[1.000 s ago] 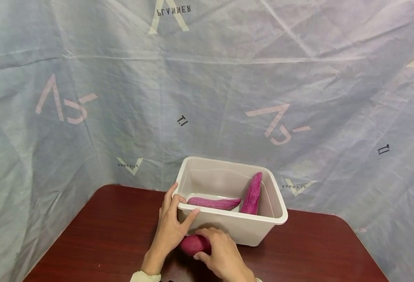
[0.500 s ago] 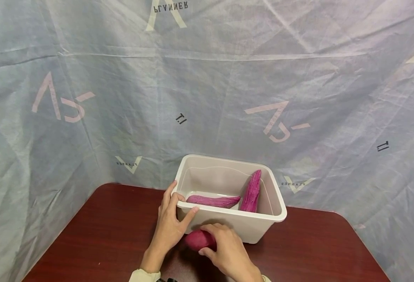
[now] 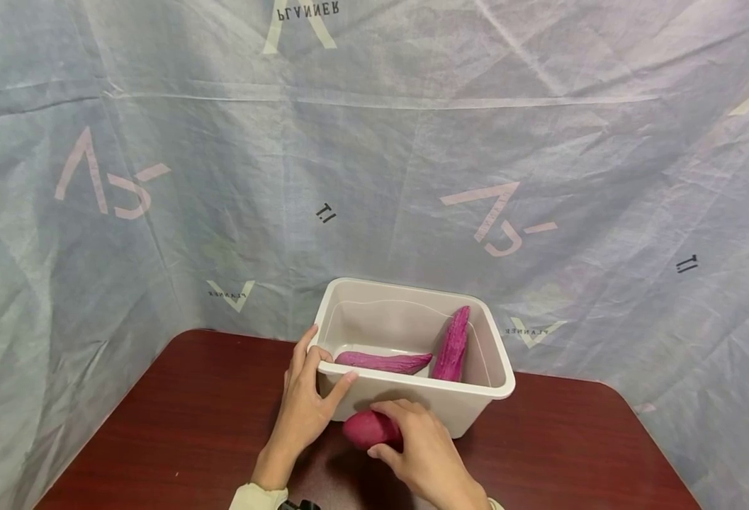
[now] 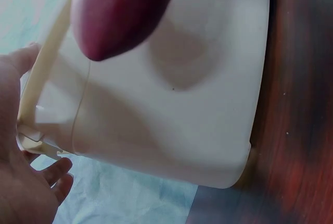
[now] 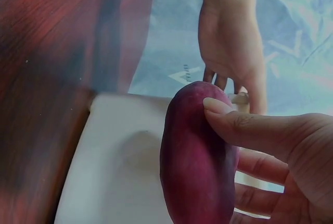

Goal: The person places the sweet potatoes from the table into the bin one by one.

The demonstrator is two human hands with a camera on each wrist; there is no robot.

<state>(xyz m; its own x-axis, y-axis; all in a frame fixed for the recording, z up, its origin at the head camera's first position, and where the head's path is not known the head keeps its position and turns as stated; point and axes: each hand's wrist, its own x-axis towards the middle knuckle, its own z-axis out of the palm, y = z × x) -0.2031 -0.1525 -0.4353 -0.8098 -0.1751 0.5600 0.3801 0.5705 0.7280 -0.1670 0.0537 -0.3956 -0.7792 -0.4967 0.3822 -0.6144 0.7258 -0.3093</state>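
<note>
A light grey plastic bin (image 3: 412, 386) stands on the table, its mouth toward me. My left hand (image 3: 300, 407) grips its near left corner, fingers over the rim and thumb along the front wall. In front of the bin, my right hand (image 3: 428, 450) holds a smooth, dark red-purple sweet potato (image 3: 368, 429). The right wrist view shows the thumb across the sweet potato (image 5: 195, 166) and the fingers behind it. Inside the bin, one long wrinkled magenta vegetable (image 3: 387, 363) lies along the near side. Another wrinkled magenta vegetable (image 3: 453, 343) leans up against the right wall.
The dark red-brown wooden table (image 3: 189, 411) has rounded far corners. A grey-blue printed cloth (image 3: 374, 156) hangs behind it and along both sides, close behind the bin. A small black object (image 3: 300, 505) shows at my left cuff.
My right hand has moved a little to the right with the sweet potato, away from my left hand. The left hand keeps its grip on the bin. The head view has shifted slightly.
</note>
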